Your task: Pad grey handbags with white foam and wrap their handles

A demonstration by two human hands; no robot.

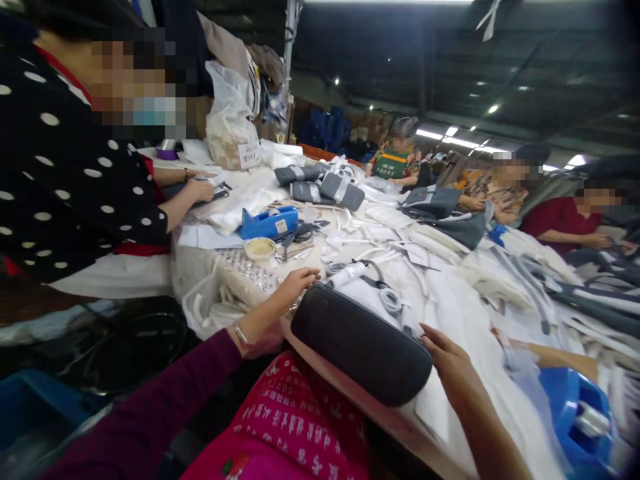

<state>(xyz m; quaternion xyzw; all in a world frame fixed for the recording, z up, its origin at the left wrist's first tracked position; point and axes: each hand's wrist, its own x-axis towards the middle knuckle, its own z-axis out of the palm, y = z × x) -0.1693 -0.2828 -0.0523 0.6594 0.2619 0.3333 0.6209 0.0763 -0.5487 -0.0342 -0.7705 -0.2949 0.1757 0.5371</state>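
Note:
A dark grey handbag sits tilted at the near table edge, its long smooth base facing me. White wrapping and a coiled grey strap lie on its far side. With my left hand I grip the bag at its upper left corner; the fingertips are partly hidden behind it. On the opposite end, my right hand has its fingers against the right corner, holding the bag between both hands. Left of the bag are a blue tape dispenser and a small round tub.
Several grey wrapped bags lie farther back among white paper and strips. Another blue tape dispenser stands at right, a bare forearm beside it. A co-worker in polka dots works at left; several people sit across the table.

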